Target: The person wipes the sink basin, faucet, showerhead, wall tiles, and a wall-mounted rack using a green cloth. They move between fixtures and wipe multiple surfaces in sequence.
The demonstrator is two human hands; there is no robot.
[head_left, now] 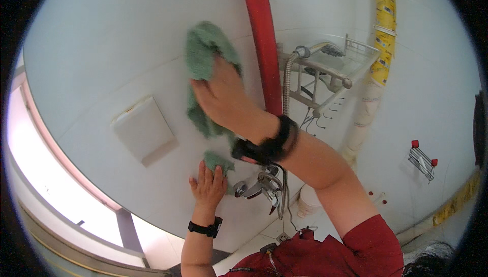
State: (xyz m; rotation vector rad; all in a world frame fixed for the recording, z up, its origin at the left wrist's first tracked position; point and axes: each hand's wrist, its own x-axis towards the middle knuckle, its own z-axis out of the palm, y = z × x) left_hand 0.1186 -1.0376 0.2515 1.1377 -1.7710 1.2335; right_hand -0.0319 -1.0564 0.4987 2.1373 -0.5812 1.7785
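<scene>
A green cloth is bunched under my right hand, whose fingers press it to the white wall left of the red pipe. Part of this cloth hangs down below the hand, and motion blurs its edges. Lower down, my left hand lies against the wall with its fingers stretched out. Beneath those fingertips is a smaller piece of green cloth; whether it joins the upper cloth I cannot tell. Just right of the left hand is a chrome mixer tap, partly hidden by my right wrist's black band.
A red pipe runs down the wall. Beside it are a metal rack with a shower head and hose, and a yellow-wrapped pipe. A white box-like wall cover juts out at left. A small wire basket hangs at right.
</scene>
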